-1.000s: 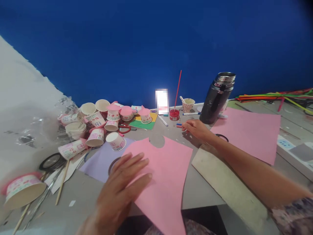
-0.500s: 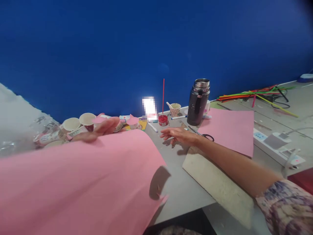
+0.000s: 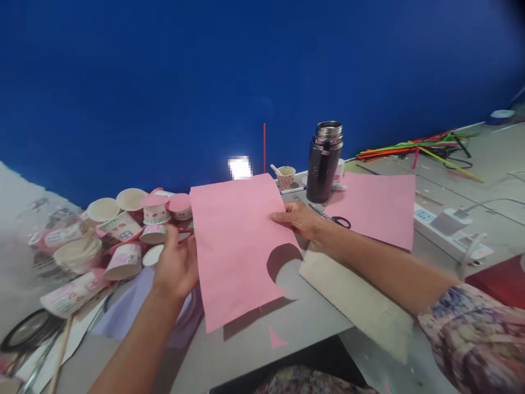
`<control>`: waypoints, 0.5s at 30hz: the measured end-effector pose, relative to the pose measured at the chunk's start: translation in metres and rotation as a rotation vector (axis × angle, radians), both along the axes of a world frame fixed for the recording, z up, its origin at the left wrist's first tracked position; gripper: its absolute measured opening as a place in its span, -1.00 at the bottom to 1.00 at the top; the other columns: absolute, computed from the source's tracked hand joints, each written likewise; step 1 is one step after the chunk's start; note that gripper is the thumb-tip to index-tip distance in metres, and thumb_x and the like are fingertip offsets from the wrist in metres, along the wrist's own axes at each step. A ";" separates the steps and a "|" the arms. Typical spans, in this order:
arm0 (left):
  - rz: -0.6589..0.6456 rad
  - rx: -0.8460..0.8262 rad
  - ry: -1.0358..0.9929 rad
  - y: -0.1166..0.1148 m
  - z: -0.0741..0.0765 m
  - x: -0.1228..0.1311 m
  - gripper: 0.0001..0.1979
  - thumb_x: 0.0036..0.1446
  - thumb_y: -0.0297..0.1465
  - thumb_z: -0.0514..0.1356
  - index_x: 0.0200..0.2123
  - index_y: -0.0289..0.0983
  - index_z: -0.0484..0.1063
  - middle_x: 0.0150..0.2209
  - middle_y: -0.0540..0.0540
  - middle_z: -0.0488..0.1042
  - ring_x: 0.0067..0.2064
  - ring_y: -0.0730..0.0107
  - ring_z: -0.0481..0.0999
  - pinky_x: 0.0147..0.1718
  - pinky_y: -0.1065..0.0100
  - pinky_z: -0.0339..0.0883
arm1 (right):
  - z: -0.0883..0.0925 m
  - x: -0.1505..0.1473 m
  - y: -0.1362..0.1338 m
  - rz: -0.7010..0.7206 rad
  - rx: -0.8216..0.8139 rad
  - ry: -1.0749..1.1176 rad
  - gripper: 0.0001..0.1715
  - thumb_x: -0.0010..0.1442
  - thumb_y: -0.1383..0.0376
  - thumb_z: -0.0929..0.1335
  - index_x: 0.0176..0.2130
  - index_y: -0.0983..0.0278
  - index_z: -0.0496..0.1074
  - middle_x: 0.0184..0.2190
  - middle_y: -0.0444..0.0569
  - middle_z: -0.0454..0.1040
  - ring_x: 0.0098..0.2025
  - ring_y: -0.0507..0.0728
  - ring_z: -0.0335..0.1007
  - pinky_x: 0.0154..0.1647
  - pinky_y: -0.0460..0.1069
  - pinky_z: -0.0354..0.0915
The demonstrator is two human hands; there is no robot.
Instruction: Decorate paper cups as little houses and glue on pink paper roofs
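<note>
Half a second ago the pink sheet (image 3: 238, 241) was sweeping low and wide across my view while my right hand (image 3: 303, 220) was lying flat on the desk (image 3: 311, 312). Now the sheet is standing up in front of me, and that hand is gripping it. Its fingers (image 3: 284, 217) are clenching the sheet's three o'clock edge. My left hand (image 3: 176, 265) is closing its fingers (image 3: 189, 247) on the nine o'clock edge, so the sheet is hanging between the two, tilted, with its lower corner reaching down toward the desk at six o'clock. A rounded bite is showing in its right edge just below my right hand, and a small pink scrap (image 3: 276, 338) is lying on the desk under it.

Outward from my left hand, at nine o'clock, a heap of decorated paper cups (image 3: 123, 235) is lying tumbled, with a lilac sheet (image 3: 123, 320) spreading beneath my wrist. My right forearm is crossing a pale board (image 3: 361, 301) at four o'clock. Just past my right hand, black-handled scissors (image 3: 338, 220) are resting at the edge of a second pink sheet (image 3: 377, 210). At one o'clock a dark flask (image 3: 324, 161) is standing upright, with a small patterned cup (image 3: 286, 176) and a red stick (image 3: 264, 148) beside it. Bright straws (image 3: 414, 146) are lying at two o'clock and a power strip (image 3: 447, 227) at three.
</note>
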State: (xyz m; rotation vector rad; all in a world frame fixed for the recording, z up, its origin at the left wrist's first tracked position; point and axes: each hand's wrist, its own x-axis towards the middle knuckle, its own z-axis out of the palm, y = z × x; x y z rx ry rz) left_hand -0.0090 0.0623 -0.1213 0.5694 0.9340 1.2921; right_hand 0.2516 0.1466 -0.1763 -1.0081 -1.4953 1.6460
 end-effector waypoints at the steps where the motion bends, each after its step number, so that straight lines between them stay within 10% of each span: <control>1: -0.026 -0.031 0.006 -0.002 -0.005 0.001 -0.45 0.23 0.03 0.27 0.08 -0.26 0.53 0.05 -0.25 0.62 0.10 -0.11 0.59 -0.04 0.06 0.57 | 0.002 0.001 0.005 -0.028 0.025 -0.065 -0.63 0.25 0.02 0.46 -0.17 0.29 0.53 -0.20 0.09 0.68 -0.21 0.15 0.62 -0.12 0.05 0.54; 7: -0.112 -0.191 0.291 -0.019 -0.041 0.005 -0.38 -0.21 -0.49 0.54 0.00 -0.38 0.55 -0.14 -0.29 0.71 -0.11 -0.12 0.72 -0.21 0.15 0.62 | 0.032 0.043 0.022 -0.117 0.184 -0.659 -0.61 0.16 0.07 0.50 -0.48 0.30 0.48 -0.39 0.11 0.63 -0.21 0.27 0.58 -0.20 0.03 0.39; 10: -0.137 -0.217 0.316 -0.024 -0.047 0.006 -0.43 -0.18 -0.45 0.54 -0.04 -0.40 0.55 -0.15 -0.35 0.71 -0.20 -0.11 0.73 -0.28 0.14 0.61 | 0.045 0.091 0.009 -0.189 0.268 -0.954 -0.70 0.11 0.16 0.50 -0.48 0.28 0.44 -0.31 0.17 0.61 -0.05 0.37 0.52 -0.18 0.03 0.28; 15: -0.209 -0.236 0.261 -0.030 -0.050 0.006 -0.43 -0.17 -0.36 0.56 -0.05 -0.37 0.55 -0.14 -0.35 0.70 -0.23 -0.05 0.74 -0.33 0.20 0.58 | 0.032 0.145 -0.020 -0.104 0.251 -1.239 -0.72 -0.05 0.15 0.53 -0.46 0.23 0.43 -0.42 0.02 0.59 -0.32 0.26 0.52 -0.38 0.00 0.15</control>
